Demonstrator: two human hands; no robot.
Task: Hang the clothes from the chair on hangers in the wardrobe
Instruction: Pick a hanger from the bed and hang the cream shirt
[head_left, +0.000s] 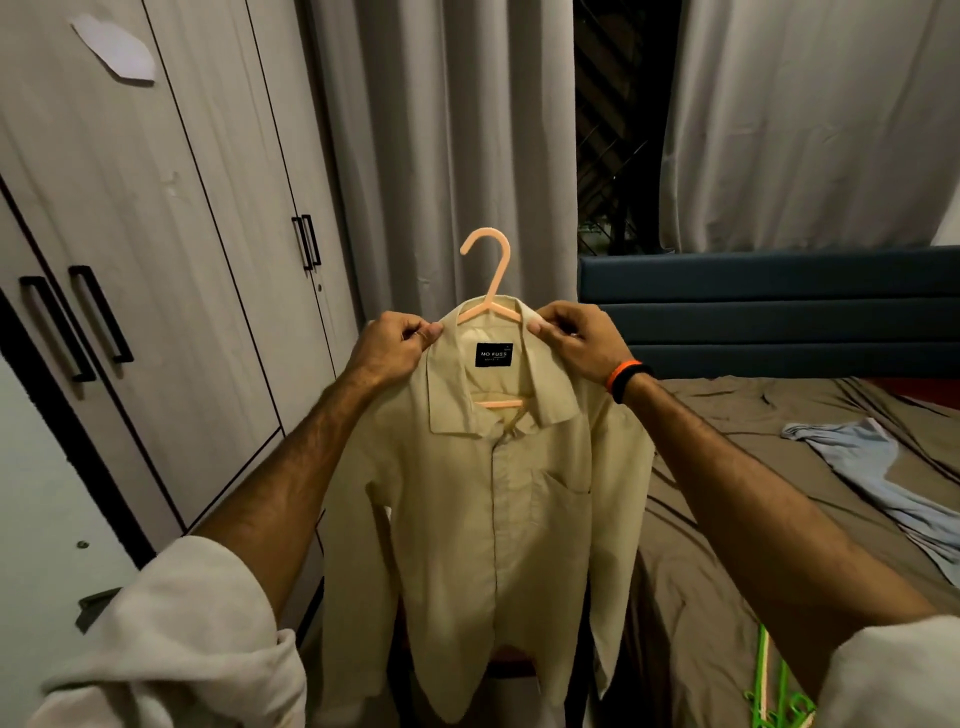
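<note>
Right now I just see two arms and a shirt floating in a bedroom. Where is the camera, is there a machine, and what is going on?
There is no machine here. A person wears one wide-angle camera on the head, looking forward and down, so you see their own arms reaching out.

The left hand and the right hand each pinch a shoulder of a pale yellow button-up shirt beside its collar. The shirt already sits on a peach plastic hanger, whose hook sticks up above the collar.

To the left stands the wardrobe, its doors closed. To the right is a bed with a brown sheet; a light blue garment lies on it, and green hangers rest near its lower edge.
</note>
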